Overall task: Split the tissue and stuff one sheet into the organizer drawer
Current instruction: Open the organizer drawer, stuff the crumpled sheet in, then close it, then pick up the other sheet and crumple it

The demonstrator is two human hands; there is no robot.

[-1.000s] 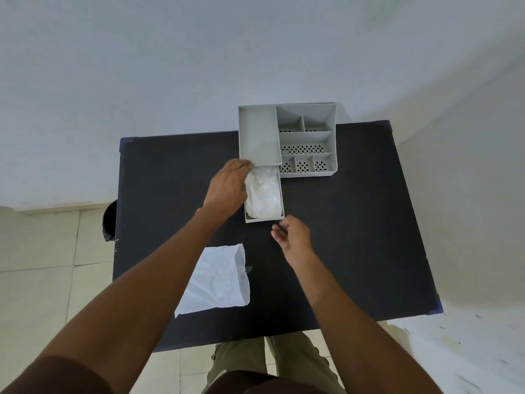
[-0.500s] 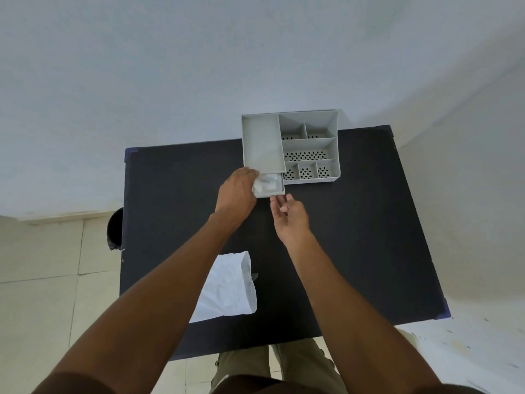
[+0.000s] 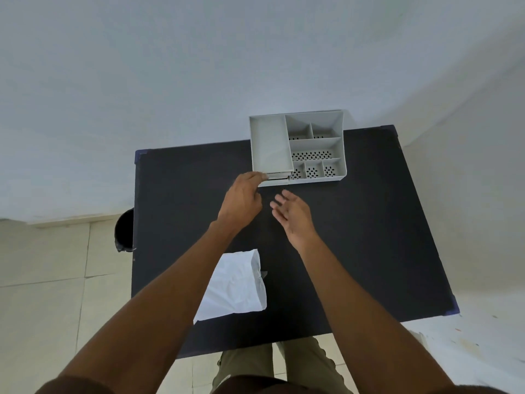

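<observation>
Both hands are reaching out over the black table (image 3: pixel 369 251), with the forearms running up from the bottom edge of the view. Nearest the person, 1 white tissue sheet (image 3: pixel 235 288) is lying flat and creased on the tabletop, partly covered by the left forearm and touching neither hand.

Farther out, the right hand (image 3: pixel 294 216) is hovering above the table with its palm turned partly up and its fingers spread loosely apart, gripping nothing; it is sitting near the organizer's front but apart from it. Just beside it, the left hand (image 3: pixel 243 199) is lying palm down with the fingers curled together, and its fingertips are touching the left end of the drawer front (image 3: pixel 277 179). Whether the fingers are pinching that edge or only pressing on it, I cannot tell.

The drawer is sitting almost fully inside the grey organizer (image 3: pixel 298 146), with only a thin lip showing under the long left compartment. No tissue is showing at that lip, and the drawer's inside is hidden.

The organizer is standing at the far edge of the table, against the pale wall, and its small compartments with perforated floors are facing up. At the table's left side, a dark bin (image 3: pixel 125 231) is standing on the tiled floor.
</observation>
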